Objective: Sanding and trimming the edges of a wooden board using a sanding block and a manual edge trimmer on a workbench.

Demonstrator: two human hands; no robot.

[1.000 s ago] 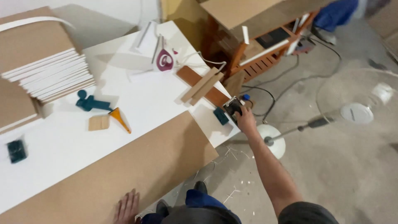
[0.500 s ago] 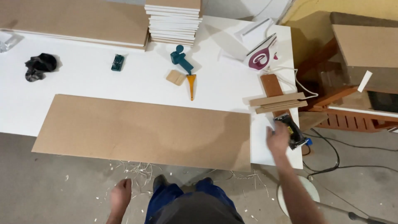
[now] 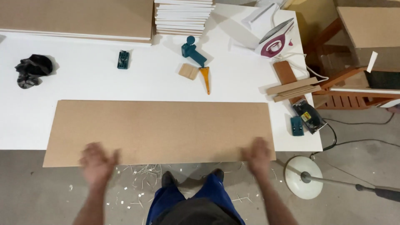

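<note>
A long brown fibreboard panel (image 3: 162,129) lies flat on the white table (image 3: 83,79), and its near edge overhangs the table's front. My left hand (image 3: 98,160) is blurred, with fingers spread at the panel's near left edge. My right hand (image 3: 258,155), also blurred, lies over the near right corner of the panel. Neither hand holds a tool. A black and yellow power tool (image 3: 308,116) rests at the table's right end beside a small teal block (image 3: 296,125), apart from my right hand.
Behind the panel lie a teal tool (image 3: 193,51), an orange scraper (image 3: 205,77), a small wood block (image 3: 188,71), a clothes iron (image 3: 275,41), wood strips (image 3: 293,89) and a black rag (image 3: 32,68). Stacked panels (image 3: 183,18) stand at the back. A white stand base (image 3: 303,182) sits on the floor at right.
My right hand has left the power tool and come to the panel's near right corner. My left hand has risen to the near left edge. The view has shifted slightly.
</note>
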